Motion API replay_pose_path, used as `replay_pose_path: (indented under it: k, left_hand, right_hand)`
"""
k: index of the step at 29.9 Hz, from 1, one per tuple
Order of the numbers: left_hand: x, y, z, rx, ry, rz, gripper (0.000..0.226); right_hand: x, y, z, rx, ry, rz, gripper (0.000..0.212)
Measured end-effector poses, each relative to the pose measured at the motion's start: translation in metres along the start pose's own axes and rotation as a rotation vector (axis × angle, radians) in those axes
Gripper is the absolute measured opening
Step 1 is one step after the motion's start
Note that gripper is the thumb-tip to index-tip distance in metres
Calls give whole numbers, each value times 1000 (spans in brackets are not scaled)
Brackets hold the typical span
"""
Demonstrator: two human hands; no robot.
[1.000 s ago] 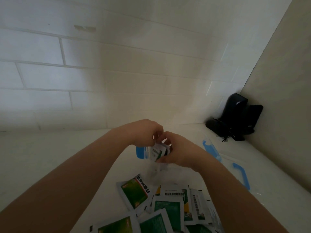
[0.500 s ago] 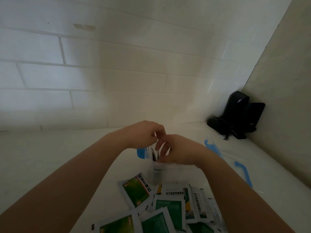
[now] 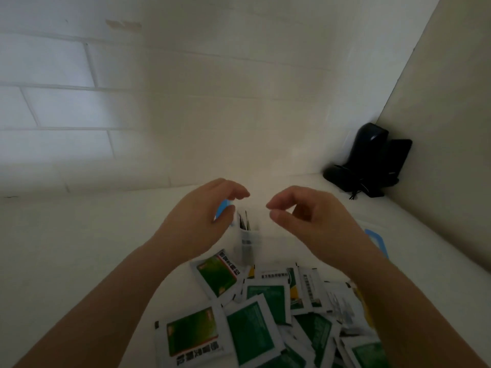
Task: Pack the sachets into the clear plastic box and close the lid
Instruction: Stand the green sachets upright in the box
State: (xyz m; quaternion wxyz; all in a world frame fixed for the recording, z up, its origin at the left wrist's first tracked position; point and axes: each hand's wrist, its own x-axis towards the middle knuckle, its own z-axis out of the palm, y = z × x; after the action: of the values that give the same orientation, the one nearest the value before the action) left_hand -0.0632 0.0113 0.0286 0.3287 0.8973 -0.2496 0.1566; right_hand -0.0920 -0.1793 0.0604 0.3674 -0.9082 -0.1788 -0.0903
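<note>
Hands: left hand (image 3: 196,221) and right hand (image 3: 310,221) loosely curled, empty, mid-frame
Sachets (image 3: 255,314): probably light, slick, floppy; pinch one edge

Green-and-white sachets (image 3: 249,322), clear plastic box (image 3: 247,243) with blue clips, white tiled wall (image 3: 159,102), black device (image 3: 372,160)

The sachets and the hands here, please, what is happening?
A person is packing sachets into a clear plastic box. Both the left hand and the right hand hover open and empty above the box, where a few sachets stand upright. A pile of loose green sachets waits on the counter. The blue-clipped lid lies at the right, not yet on.
</note>
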Motion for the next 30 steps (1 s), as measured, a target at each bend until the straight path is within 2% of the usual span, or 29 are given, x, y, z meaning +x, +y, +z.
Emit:
replay_pose_path:
  k: [3,4,6,9,12,15,20,24,25,27,30]
  left_hand:
    - [-48,18,3,-30,-163,-15,16]
    - [-62,23,6,-20,-228,-36,18]
    - [-83,32,15,19,-310,-24,39]
    - [-103,48,35,164,-532,-94,61]
    - [-112,53,61,253,-638,-135,84]
    - [-108,48,62,220,-564,-116,73]
    - [-94,42,48,-15,-419,-180,23]
    - [-86,30,59,-349,-118,-352,9]
    - [-83,29,61,-443,-66,-407,8]
    - [-82,27,63,-583,12,-499,9]
    - [-85,21,62,-611,51,-550,9]
  right_hand:
    - [-52,3,8,-124,-270,36,11]
    - [-67,8,14,-169,-356,49,19]
    - [-89,22,27,-227,-459,57,44]
    - [-106,32,37,-273,-405,66,65]
    - [-107,33,43,-292,-329,44,69]
    - [-103,34,48,-297,-243,1,60]
    - [-104,50,50,-378,-90,10,43]
    - [-105,56,55,-433,-32,-21,31]
    - [-106,55,56,-403,-31,-10,33]
    - [-106,56,59,-349,-41,34,51]
    - [-104,59,67,-426,-63,12,55]
